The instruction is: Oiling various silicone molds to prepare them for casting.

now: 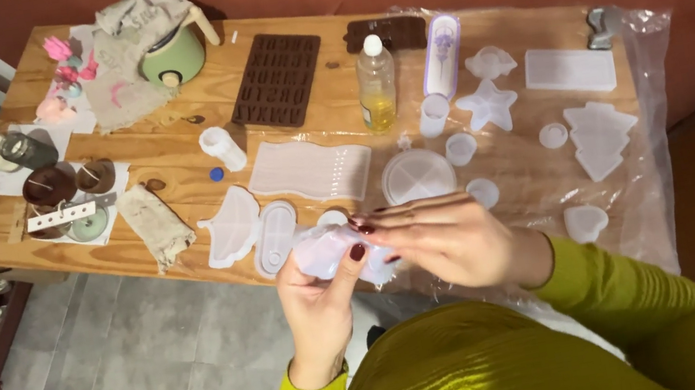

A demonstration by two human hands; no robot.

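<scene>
Both hands meet at the near edge of the bench (172,158), in front of the yellow-green sleeves: left hand (313,299) grips a soft, pale translucent mould (326,250) from below, thumb pressed on top, while right hand (444,240) lies over its right end, fingers curled around it. Mould is held between the two hands just off the bench edge, long axis roughly left to right, left hand carrying more of it. Nearest neighbours on the bench: an oval white mould (274,235) and a round mould (417,176).
</scene>
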